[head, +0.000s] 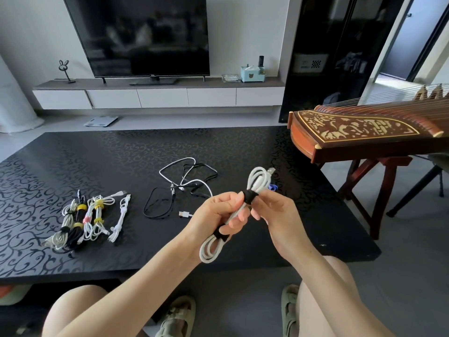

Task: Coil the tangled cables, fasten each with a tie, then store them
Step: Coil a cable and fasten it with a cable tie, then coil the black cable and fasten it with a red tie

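Note:
A coiled white cable [258, 181] is held above the black patterned table [102, 161]. My left hand [218, 215] grips the middle of the coil. My right hand [272, 210] pinches a black tie [248, 196] wrapped around the upper part. A second black tie [221, 236] binds the lower part, below my left hand. A tangle of white and black cables [187, 183] lies loose on the table beyond my hands. Several coiled, tied cables [85, 220] lie in a row at the left.
A small blue object [273, 187] shows behind the held coil. A wooden zither on a stand [359, 132] juts over the table's right end. A TV [145, 35] on a low cabinet stands beyond. My knees and sandalled feet are below the table's near edge.

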